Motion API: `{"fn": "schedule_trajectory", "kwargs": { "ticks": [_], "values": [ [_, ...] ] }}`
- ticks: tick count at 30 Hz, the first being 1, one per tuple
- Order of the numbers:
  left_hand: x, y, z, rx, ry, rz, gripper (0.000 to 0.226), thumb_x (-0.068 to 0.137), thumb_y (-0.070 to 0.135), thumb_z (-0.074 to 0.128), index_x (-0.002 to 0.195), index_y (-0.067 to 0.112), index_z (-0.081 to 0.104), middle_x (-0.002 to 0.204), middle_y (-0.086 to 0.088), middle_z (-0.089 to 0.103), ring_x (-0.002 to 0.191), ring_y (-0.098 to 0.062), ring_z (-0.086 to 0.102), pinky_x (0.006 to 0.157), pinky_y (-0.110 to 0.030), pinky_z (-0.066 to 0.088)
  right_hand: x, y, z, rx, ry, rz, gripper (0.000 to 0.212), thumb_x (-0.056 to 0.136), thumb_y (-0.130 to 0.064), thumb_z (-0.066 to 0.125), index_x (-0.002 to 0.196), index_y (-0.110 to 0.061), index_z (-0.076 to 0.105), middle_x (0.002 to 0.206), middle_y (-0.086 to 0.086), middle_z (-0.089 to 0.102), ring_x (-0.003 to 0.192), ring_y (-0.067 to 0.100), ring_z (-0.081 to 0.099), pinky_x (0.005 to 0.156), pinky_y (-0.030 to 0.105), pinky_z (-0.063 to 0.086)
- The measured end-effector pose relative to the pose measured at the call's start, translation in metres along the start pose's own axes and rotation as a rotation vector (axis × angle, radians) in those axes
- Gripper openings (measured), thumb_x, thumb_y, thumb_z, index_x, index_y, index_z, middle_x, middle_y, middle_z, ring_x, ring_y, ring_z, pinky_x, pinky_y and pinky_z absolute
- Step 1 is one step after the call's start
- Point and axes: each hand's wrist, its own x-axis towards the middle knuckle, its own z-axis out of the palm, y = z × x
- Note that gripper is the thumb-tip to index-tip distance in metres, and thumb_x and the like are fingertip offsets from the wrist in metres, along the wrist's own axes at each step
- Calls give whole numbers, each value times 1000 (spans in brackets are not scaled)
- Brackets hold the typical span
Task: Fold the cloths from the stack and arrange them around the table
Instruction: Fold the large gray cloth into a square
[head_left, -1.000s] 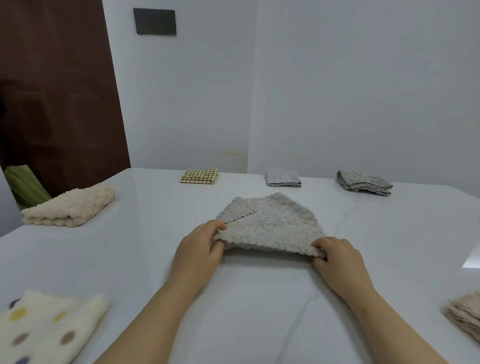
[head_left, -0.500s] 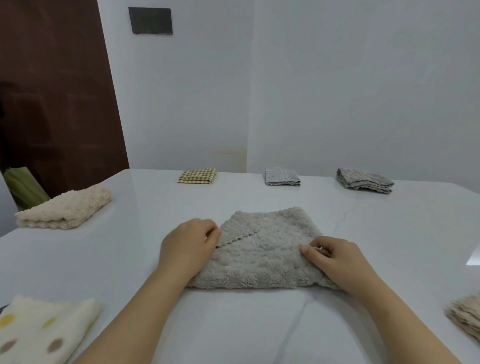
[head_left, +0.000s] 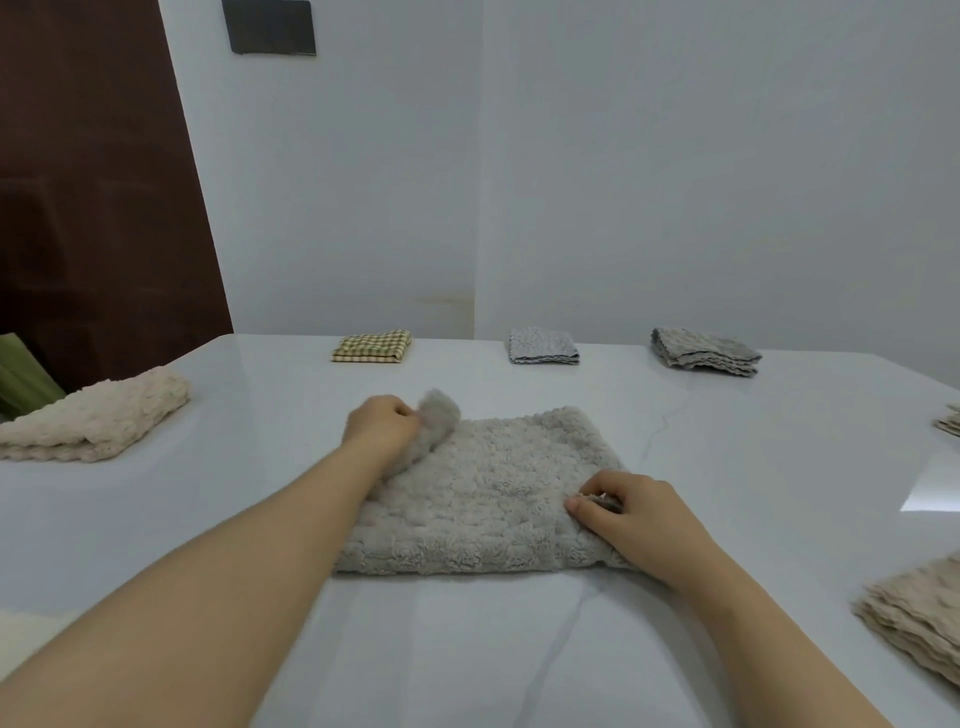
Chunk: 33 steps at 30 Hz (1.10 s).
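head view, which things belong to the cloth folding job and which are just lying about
Job: grey fluffy cloth, left hand and right hand pinching it, beige stack, folded cream cloth, checked cloth, pale grey cloth, ruffled grey cloth, table.
Lying about: dark wall plate, green object, brown door.

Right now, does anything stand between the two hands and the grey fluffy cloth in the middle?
Nothing visible does. The left hand grips the raised far-left corner of the grey cloth, and the right hand pinches its right edge.
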Motion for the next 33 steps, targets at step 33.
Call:
{"fn": "schedule_trajectory", "kwargs": {
  "ticks": [33],
  "values": [
    [-75,-33,-50,248,-411,220,13,94,18,44,87,26,51,83,11,56,71,-4,49,60,-18,38,-2,1,-16,103,-63,8,14,87,-25,61,73,-27,60,54,-11,59,48,-2,49,50,10,37]
  ]
}}
